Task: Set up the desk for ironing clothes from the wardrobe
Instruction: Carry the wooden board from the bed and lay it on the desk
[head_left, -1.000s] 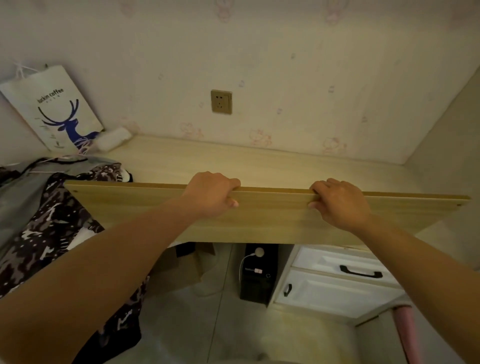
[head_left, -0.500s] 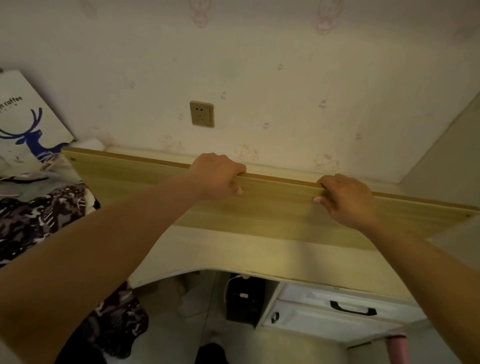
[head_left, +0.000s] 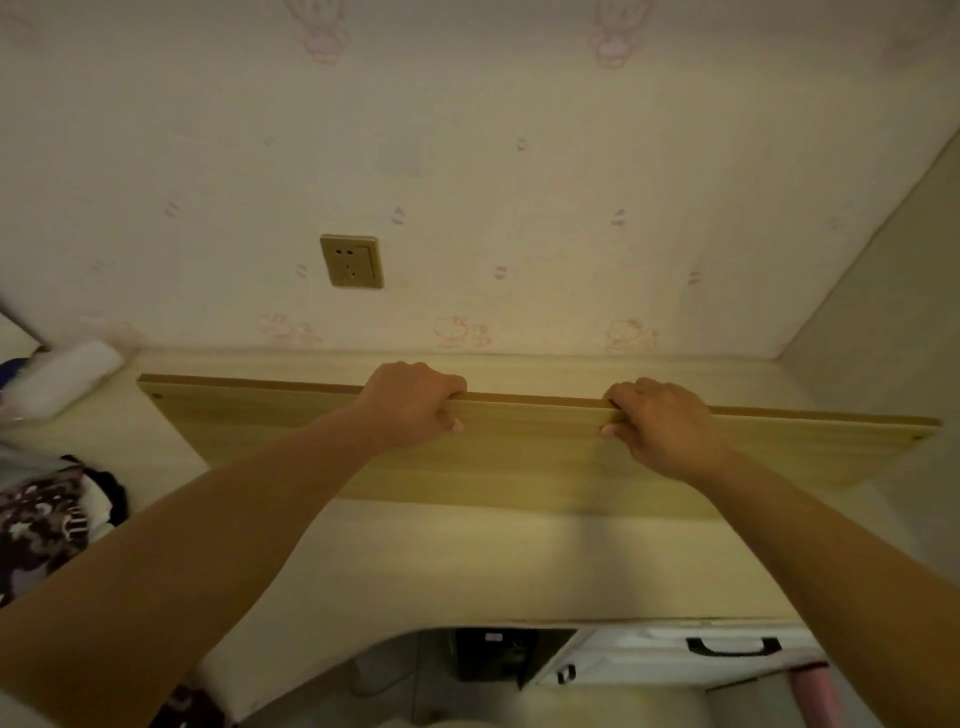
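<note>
Both hands hold a long wooden board (head_left: 519, 457) by its upper long edge. The left hand (head_left: 410, 405) grasps it a little left of the middle, with the fingers curled over the far side of the edge and the thumb pressed on the near face. The right hand (head_left: 662, 426) grasps the same edge a little right of the middle in the same way, fingers over the top and thumb on the near face. The board stands on its lower long edge on the pale table (head_left: 467, 561), tilted so that its broad face looks toward the camera, and it runs nearly the whole width of the table, parallel to the wall (head_left: 467, 156). A small round mark shows near each upper corner of the board. Behind the board a narrow strip of the table is seen before the wall, which has pale wallpaper with small pink figures and a gold-coloured socket (head_left: 352, 261). At the far left of the table lies a white roll (head_left: 62, 376), somewhat blurred, and nearer to the camera a dark patterned cloth (head_left: 47, 519) lies at the left edge. Under the table there is a black box (head_left: 493, 654) and a white drawer with a black handle (head_left: 726, 646).
</note>
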